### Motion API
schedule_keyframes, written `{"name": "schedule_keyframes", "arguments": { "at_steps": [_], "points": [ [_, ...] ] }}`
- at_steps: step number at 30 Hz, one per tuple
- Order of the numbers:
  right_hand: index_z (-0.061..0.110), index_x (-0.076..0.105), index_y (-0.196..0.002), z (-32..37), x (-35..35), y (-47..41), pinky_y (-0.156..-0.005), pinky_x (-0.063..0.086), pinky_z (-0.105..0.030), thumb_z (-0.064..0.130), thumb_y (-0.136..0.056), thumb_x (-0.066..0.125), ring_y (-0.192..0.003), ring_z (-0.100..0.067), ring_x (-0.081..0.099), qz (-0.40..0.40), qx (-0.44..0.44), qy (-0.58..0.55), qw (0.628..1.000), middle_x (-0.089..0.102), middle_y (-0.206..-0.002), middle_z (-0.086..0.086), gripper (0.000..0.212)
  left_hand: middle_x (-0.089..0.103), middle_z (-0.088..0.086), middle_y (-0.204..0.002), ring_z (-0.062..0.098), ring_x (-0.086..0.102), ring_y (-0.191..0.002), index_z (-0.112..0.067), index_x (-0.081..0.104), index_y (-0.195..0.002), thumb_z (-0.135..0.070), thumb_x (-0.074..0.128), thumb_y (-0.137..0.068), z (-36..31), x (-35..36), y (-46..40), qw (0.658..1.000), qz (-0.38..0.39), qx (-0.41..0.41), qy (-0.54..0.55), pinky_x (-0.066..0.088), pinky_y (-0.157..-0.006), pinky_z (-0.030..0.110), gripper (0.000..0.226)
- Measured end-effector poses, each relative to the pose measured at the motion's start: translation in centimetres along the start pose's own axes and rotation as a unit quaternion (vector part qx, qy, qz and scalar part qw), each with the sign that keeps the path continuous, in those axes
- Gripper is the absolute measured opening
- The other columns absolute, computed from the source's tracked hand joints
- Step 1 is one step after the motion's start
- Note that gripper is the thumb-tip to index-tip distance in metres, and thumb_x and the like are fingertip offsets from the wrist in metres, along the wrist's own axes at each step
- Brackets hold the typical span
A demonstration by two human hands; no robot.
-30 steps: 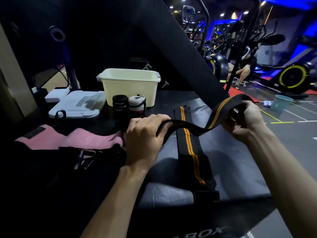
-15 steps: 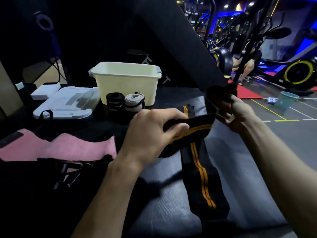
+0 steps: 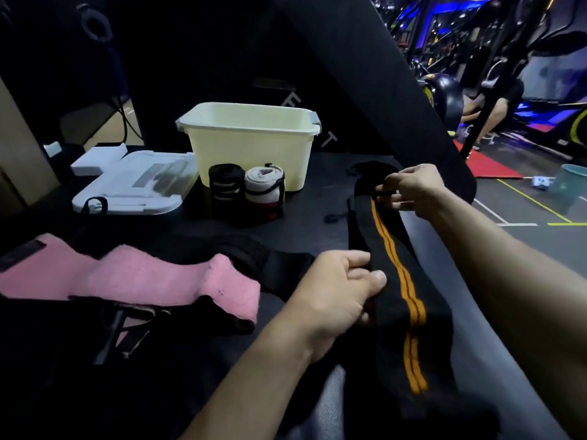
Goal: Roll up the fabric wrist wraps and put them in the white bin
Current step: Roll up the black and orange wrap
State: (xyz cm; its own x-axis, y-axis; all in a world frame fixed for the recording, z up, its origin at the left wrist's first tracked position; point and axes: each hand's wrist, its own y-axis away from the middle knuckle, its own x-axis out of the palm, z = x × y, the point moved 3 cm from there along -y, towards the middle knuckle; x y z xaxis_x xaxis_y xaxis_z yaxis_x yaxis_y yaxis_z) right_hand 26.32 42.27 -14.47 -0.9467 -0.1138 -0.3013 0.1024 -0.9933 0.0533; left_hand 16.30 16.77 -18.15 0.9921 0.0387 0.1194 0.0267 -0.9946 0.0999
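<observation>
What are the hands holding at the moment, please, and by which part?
Both hold the black wrap with orange stripes: left hand pinches its left edge mid-length, right hand grips its far end.

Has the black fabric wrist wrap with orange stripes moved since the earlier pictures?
Yes. The black fabric wrist wrap with orange stripes, earlier held up stretched between the hands, now lies flat on the mat, right of the white plastic bin.

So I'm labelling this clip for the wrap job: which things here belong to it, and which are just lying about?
Belongs to the job:
- black wrap with orange stripes, gripped by left hand and right hand
- pink wrap
- two rolled wraps
- white bin

Lying about:
- white lid
- teal bucket
</observation>
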Motion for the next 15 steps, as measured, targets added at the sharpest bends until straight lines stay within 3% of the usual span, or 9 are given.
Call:
{"name": "schedule_keyframes", "arguments": {
  "at_steps": [3,6,9,10,12,13,15],
  "points": [
    [0.002,0.058,-0.101,-0.8,0.3,-0.4,-0.049,0.059,-0.032,-0.002,-0.095,0.058,-0.058,-0.026,0.074,0.012,0.000,-0.022,1.000,0.074,-0.095,-0.026,0.007,0.069,-0.009,-0.079,-0.003,0.061,-0.062,-0.008,0.054,-0.137,-0.005,0.057,-0.102,1.1,0.2,-0.3,0.999,-0.001,-0.017,-0.048,0.046,-0.053,0.015,0.035],
    [0.002,0.057,-0.105,-1.3,0.5,-0.8,-0.046,0.057,-0.029,-0.002,-0.097,0.054,-0.054,-0.022,0.073,0.011,-0.005,-0.022,1.000,0.072,-0.096,-0.027,0.010,0.071,0.011,-0.112,0.009,0.070,-0.083,-0.017,0.044,-0.151,-0.015,0.065,-0.099,1.9,0.0,-0.6,0.994,-0.016,-0.014,-0.105,0.056,-0.067,0.022,0.057],
    [-0.001,0.053,-0.132,-1.8,0.9,-0.6,-0.046,0.057,-0.027,0.000,-0.103,0.045,-0.052,-0.018,0.071,0.054,0.014,-0.052,0.997,0.066,-0.096,-0.029,0.030,0.061,0.015,-0.110,0.009,0.065,-0.066,-0.037,0.036,-0.154,-0.023,0.066,-0.098,2.4,-0.3,-0.7,0.982,-0.026,-0.005,-0.185,0.061,-0.070,0.031,0.066],
    [-0.002,0.044,-0.144,-2.0,1.1,-0.4,-0.049,0.056,-0.026,0.001,-0.105,0.041,-0.061,-0.021,0.074,0.083,0.028,-0.074,0.993,0.063,-0.097,-0.031,0.039,0.057,0.016,-0.104,0.008,0.061,-0.060,-0.040,0.039,-0.151,-0.022,0.066,-0.098,2.5,-0.3,-0.8,0.980,-0.028,0.003,-0.197,0.061,-0.070,0.033,0.062],
    [0.002,0.028,-0.155,-2.4,1.4,-0.3,-0.060,0.052,-0.026,-0.005,-0.103,0.041,-0.097,-0.032,0.071,0.122,0.017,-0.080,0.989,0.058,-0.121,-0.040,0.055,0.058,0.002,-0.097,0.014,0.065,-0.061,-0.035,0.054,-0.138,-0.019,0.065,-0.098,2.6,-0.3,-0.9,0.977,-0.029,0.020,-0.208,0.063,-0.068,0.035,0.045],
    [0.005,0.030,-0.155,-2.5,1.2,-0.3,-0.068,0.051,-0.027,-0.009,-0.100,0.044,-0.104,-0.032,0.066,0.125,-0.003,-0.060,0.990,0.057,-0.130,-0.036,0.058,0.063,-0.002,-0.100,0.021,0.069,-0.064,-0.032,0.062,-0.128,-0.018,0.065,-0.097,2.7,-0.3,-1.0,0.977,-0.031,0.030,-0.210,0.064,-0.067,0.036,0.034],
    [0.002,0.047,-0.146,-2.2,0.7,0.5,-0.080,0.052,-0.030,-0.011,-0.097,0.048,-0.098,-0.026,0.063,0.109,-0.048,-0.013,0.993,0.064,-0.123,-0.024,0.050,0.069,-0.002,-0.100,0.030,0.074,-0.069,-0.029,0.071,-0.113,-0.017,0.066,-0.095,2.9,-0.4,-1.0,0.976,-0.027,0.044,-0.212,0.064,-0.065,0.039,0.022]
  ]
}}
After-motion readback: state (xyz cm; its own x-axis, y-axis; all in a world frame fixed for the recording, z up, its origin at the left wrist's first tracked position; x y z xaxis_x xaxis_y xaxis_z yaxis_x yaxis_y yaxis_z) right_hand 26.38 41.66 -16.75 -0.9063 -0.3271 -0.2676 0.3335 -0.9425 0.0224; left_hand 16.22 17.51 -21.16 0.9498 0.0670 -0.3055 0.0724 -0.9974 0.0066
